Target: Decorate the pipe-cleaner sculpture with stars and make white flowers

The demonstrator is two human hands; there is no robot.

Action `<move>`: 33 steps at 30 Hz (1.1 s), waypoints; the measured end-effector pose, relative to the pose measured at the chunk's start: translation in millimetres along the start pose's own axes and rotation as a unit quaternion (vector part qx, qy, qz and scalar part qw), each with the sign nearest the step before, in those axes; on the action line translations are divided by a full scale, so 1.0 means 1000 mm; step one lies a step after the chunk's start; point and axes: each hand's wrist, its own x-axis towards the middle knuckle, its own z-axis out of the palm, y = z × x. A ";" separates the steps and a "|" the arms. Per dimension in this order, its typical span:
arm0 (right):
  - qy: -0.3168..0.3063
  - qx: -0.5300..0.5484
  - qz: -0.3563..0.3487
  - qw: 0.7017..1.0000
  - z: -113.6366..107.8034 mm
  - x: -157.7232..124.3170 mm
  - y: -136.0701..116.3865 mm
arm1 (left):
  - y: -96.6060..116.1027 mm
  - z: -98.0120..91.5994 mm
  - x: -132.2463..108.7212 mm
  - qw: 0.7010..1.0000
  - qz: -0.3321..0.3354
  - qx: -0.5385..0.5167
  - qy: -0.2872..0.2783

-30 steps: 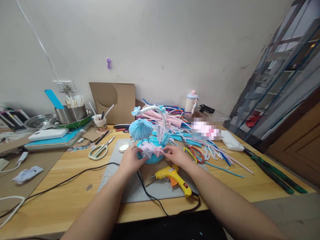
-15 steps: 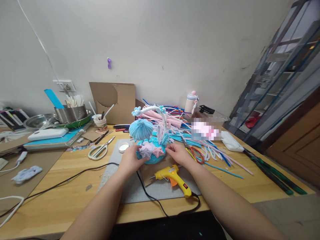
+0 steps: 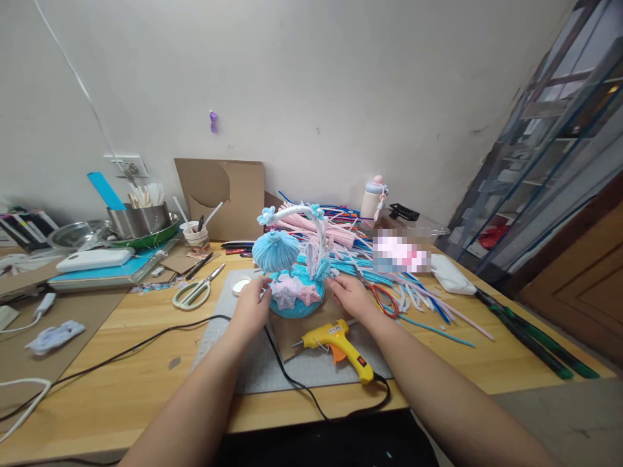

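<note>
A pipe-cleaner lamp stands upright on the grey mat, with a round blue base. From its white twisted arch hangs a pleated blue shade. A lilac starfish and a pink starfish sit on the front of the base. My left hand is curled at the left side of the base, its far fingers partly hidden. At the right side, my right hand has its fingertips closed against the base's edge. The yellow glue gun lies in front, nozzle pointing left.
Loose pipe cleaners pile up behind the lamp. Scissors lie left, beside a small white-filled lid. Red-handled pliers rest near my right wrist. The glue gun's black cord crosses the table. Green-handled cutters lie far right.
My left thumb has drawn back from the lilac starfish to the base's left side. My right hand has shifted slightly right, off the pink starfish's side. The lamp stays in place.
</note>
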 end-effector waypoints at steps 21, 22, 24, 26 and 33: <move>0.124 0.059 0.013 0.990 -0.006 0.006 0.010 | -0.005 -0.008 0.004 0.964 -0.113 -0.167 0.171; 0.124 0.060 0.014 0.990 -0.006 0.006 0.010 | -0.007 -0.007 0.005 0.960 -0.122 -0.180 0.177; 0.123 0.062 0.018 0.990 -0.005 0.006 0.009 | -0.010 -0.005 0.006 0.951 -0.138 -0.207 0.184; 0.122 0.064 0.024 0.990 -0.005 0.005 0.010 | -0.013 -0.004 0.007 0.943 -0.153 -0.230 0.187; 0.115 0.074 0.034 0.990 -0.005 0.007 0.014 | -0.016 -0.002 0.010 0.925 -0.171 -0.276 0.198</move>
